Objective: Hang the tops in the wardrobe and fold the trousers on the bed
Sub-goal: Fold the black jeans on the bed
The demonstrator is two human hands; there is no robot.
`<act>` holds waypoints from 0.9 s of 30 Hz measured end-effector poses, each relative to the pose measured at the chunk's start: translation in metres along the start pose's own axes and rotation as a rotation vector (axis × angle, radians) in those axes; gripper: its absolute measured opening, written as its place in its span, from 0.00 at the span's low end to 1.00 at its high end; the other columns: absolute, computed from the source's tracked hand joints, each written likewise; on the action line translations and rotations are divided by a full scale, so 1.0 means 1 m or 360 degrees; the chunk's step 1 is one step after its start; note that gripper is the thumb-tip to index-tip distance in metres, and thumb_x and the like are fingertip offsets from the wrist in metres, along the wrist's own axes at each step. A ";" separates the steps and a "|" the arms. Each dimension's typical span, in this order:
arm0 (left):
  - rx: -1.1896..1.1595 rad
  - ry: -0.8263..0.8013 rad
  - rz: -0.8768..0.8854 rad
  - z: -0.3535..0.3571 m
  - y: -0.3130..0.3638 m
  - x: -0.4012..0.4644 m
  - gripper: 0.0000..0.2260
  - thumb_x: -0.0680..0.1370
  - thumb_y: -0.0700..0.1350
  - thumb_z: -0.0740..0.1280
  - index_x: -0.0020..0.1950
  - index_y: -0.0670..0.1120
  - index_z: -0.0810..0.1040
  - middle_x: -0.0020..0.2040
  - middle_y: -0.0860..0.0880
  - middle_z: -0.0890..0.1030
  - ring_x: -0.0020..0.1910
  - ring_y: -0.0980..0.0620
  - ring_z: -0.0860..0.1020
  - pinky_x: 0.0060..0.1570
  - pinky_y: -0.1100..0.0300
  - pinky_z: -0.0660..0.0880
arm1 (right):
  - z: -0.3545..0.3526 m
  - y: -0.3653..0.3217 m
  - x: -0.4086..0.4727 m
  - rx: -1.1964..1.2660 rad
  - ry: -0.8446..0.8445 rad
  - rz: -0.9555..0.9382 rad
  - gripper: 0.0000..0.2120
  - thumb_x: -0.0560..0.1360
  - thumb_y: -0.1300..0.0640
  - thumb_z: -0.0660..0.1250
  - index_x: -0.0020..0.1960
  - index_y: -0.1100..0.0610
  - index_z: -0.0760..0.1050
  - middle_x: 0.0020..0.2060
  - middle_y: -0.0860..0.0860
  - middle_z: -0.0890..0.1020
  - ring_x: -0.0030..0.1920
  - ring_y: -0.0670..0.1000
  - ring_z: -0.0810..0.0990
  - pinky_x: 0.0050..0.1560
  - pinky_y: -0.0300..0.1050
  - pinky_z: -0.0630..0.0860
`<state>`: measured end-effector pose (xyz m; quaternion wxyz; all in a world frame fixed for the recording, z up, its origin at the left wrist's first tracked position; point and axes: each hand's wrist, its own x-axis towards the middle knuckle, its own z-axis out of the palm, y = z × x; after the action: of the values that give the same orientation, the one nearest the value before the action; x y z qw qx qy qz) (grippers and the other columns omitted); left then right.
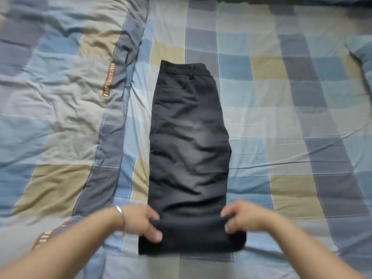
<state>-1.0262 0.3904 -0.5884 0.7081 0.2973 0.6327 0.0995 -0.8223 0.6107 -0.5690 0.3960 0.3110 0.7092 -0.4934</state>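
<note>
Head view: trousers (pixel 189 137) flat on bed (pixel 281 117), long axis running straight away from both hands, waistband far. Left hand (pixel 141 222) and right hand (pixel 241 217) each pinch near folded end, equally close; next fold likely goes forward.

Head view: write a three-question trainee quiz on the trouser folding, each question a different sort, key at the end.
1. True or false: the left hand and right hand both grip the dark trousers.
2. Which end lies farthest from the person? A) waistband B) rolled near end C) cannot tell
3. Fill in: a silver ____ sits on the left wrist.

Key: 1 true, both grip the rolled near end. 2 A, the waistband. 3 bracelet.
</note>
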 end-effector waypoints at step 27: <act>-0.0342 0.1537 -0.0411 0.052 -0.055 0.091 0.16 0.77 0.58 0.60 0.46 0.46 0.75 0.42 0.47 0.81 0.45 0.44 0.77 0.46 0.53 0.74 | 0.083 0.054 0.105 0.0420 0.1313 0.0535 0.20 0.78 0.43 0.58 0.48 0.62 0.71 0.42 0.59 0.80 0.47 0.62 0.76 0.47 0.53 0.73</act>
<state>-0.9732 0.3774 -0.6934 0.3682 0.0624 0.9055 0.2017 -0.8084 0.5546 -0.7014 0.1124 0.6396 0.6785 -0.3435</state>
